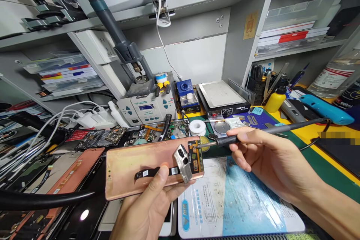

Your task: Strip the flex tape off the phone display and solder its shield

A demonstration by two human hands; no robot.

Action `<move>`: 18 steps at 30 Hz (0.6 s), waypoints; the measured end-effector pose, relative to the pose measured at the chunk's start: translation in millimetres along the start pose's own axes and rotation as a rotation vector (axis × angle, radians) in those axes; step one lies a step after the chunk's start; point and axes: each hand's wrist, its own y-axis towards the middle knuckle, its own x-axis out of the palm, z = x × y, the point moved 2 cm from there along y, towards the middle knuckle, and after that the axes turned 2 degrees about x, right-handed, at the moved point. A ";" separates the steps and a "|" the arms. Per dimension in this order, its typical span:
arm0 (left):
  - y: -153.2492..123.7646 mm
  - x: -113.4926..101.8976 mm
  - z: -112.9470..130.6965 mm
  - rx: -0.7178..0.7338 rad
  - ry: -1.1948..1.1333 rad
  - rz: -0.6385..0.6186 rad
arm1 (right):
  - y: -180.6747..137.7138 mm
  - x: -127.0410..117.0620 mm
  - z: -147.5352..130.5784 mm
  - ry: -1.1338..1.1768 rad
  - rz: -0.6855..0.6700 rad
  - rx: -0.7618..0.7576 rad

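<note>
My left hand (147, 204) grips a rose-gold phone body (132, 168) from below, its thumb pressing a black flex cable (153, 173) against the back. A silver camera module (182, 162) sits at the cable's right end, beside a small exposed circuit board (196, 156). My right hand (264, 157) is closed around the black grip of a soldering iron (225, 141), held like a pen. The iron's tip touches the top of the circuit board at the phone's right end. Its cord runs off to the right.
A blue-and-white mat (233, 198) lies under the hands. Behind are a soldering station (146, 110), a heating plate (222, 97), a solder spool (197, 127), a yellow bottle (275, 99) and a blue tool (326, 109). Dismantled phones and boards (70, 172) crowd the left. A black hose (42, 199) crosses the lower left.
</note>
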 end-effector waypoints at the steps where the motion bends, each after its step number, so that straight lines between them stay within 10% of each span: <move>1: -0.6 0.1 0.3 0.001 0.000 0.000 | 0.1 0.2 -0.4 -0.001 0.002 -0.006; 18: 1.7 -1.0 3.6 -0.059 -0.024 -0.051 | -19.3 -3.5 -10.4 -0.322 0.088 -0.389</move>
